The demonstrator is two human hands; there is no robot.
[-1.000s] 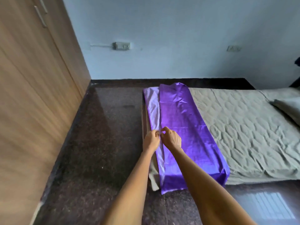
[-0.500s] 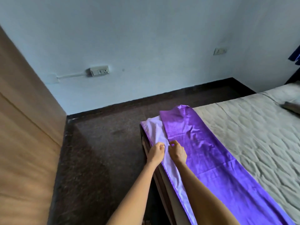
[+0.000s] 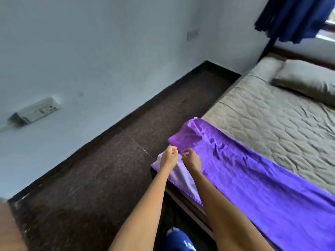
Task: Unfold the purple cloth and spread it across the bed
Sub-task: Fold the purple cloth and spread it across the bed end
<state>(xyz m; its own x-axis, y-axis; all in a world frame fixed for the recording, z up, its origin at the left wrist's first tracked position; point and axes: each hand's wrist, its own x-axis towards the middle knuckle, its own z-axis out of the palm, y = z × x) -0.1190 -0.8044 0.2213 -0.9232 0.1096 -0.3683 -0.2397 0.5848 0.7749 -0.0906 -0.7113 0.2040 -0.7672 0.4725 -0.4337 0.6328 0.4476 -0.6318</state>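
The purple cloth point(image 3: 253, 178) lies as a long folded strip along the foot edge of the bed point(image 3: 272, 124), with its paler underside showing at the near left edge. Both my hands are at the strip's far end. My left hand point(image 3: 169, 157) pinches the cloth's edge over the pale layer. My right hand point(image 3: 192, 158) pinches the shiny purple top layer just beside it. The far corner of the top layer is lifted and rumpled.
A grey quilted sheet covers the bed, with a grey pillow point(image 3: 306, 80) at its head. Dark floor point(image 3: 108, 169) runs to the left, up to a pale wall with a socket strip point(image 3: 36, 110). A blue curtain point(image 3: 297, 17) hangs top right.
My hands have moved along the strip toward its far end and now lift the top layer's corner. My head has turned right, bringing the pillow and curtain into view.
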